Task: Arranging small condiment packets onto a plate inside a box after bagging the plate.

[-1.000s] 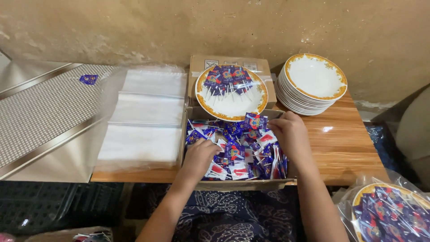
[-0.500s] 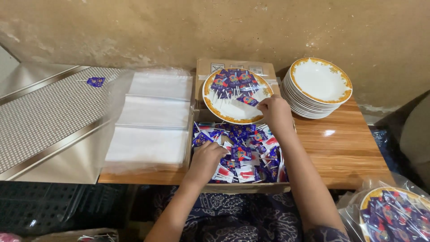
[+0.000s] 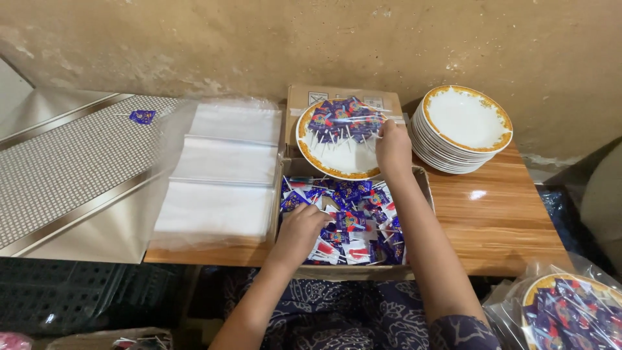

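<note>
Stained beige wall — wooden table

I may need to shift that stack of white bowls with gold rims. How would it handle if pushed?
The stack of plates looks heavy and fragile. It sits close to the table corner, and its tiers look slightly uneven, so a push might make it slide or slip apart.

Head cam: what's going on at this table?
A person is working with both bare hands over an open cardboard box full of small blue-wrapped lollipops. The left hand is down among those in the box. The right hand reaches to a gold-rimmed plate resting above the box, where a cluster of lollipops already lies. A stack of empty matching plates stands to the right, clear plastic bags to the left.
</note>
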